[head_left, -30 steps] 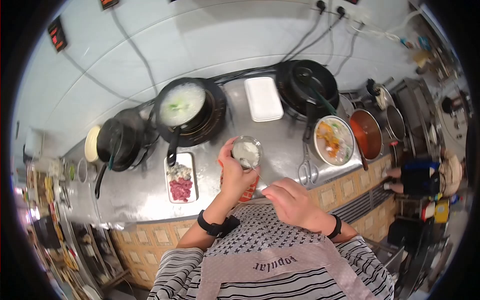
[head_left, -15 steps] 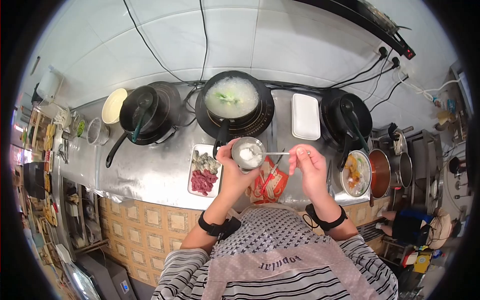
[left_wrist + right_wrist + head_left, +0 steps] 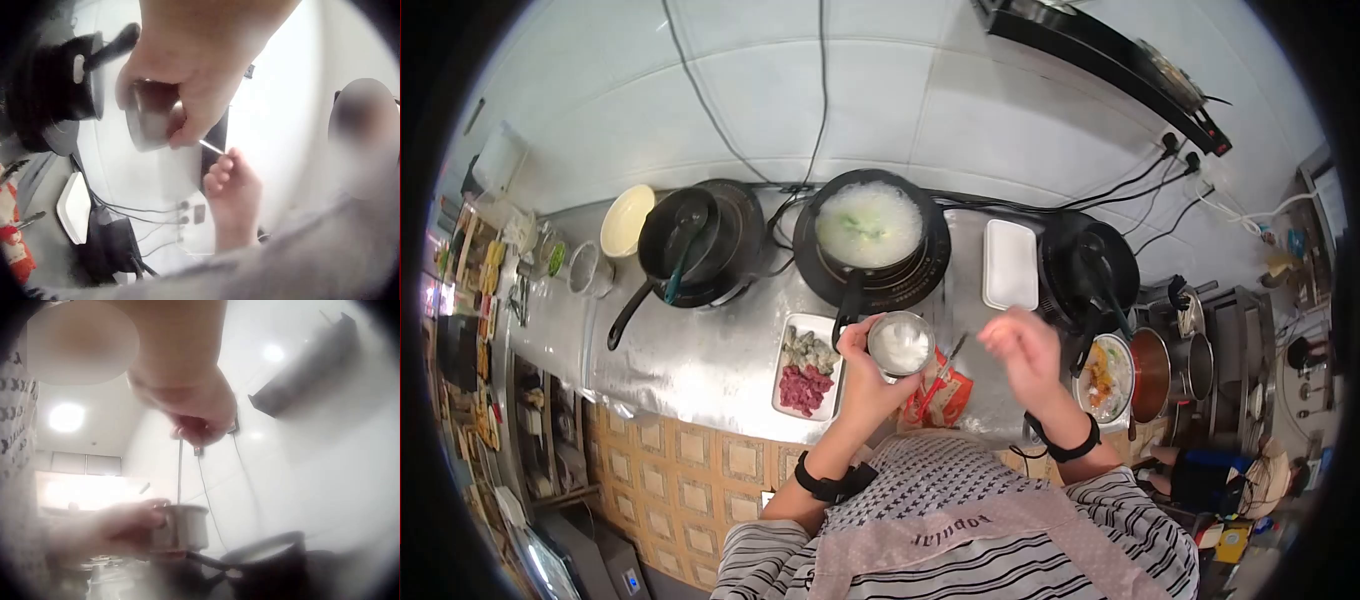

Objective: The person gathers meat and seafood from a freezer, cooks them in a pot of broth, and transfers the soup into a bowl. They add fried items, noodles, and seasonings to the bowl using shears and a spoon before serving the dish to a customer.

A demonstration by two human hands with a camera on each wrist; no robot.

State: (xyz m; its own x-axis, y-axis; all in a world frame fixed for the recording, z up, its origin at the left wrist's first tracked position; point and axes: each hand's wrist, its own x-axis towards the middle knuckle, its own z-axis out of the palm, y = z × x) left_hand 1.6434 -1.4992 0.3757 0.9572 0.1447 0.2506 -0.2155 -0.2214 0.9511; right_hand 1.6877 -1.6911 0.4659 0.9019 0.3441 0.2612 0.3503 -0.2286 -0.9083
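Observation:
My left hand (image 3: 868, 385) grips a small metal cup (image 3: 150, 119) of white powder (image 3: 905, 345), held up over the counter's front part. My right hand (image 3: 1030, 360), blurred in the head view, is to the right of the cup. Both wrist views show its curled fingers pinching a thin metal spoon handle (image 3: 180, 472) that reaches down to the cup; its lower end is hidden. Behind the cup, a black-handled pot (image 3: 870, 225) of pale bubbling liquid with greens sits on a round black cooker. An orange-red packet (image 3: 948, 395) lies below and right of the cup.
Left of my left hand, a white tray (image 3: 779, 400) holds raw red meat and greyish pieces. A white lidded-looking box (image 3: 1010, 265) stands near a dark pan (image 3: 1115, 260). Another black pan (image 3: 665, 235) is left; a filled bowl (image 3: 1105, 378) and orange-red pot (image 3: 1150, 375) stand right.
The head view has turned, shifting the counter leftward and then rightward. My right hand has risen from low beside my apron to the cup's right. My left hand keeps hold of the cup.

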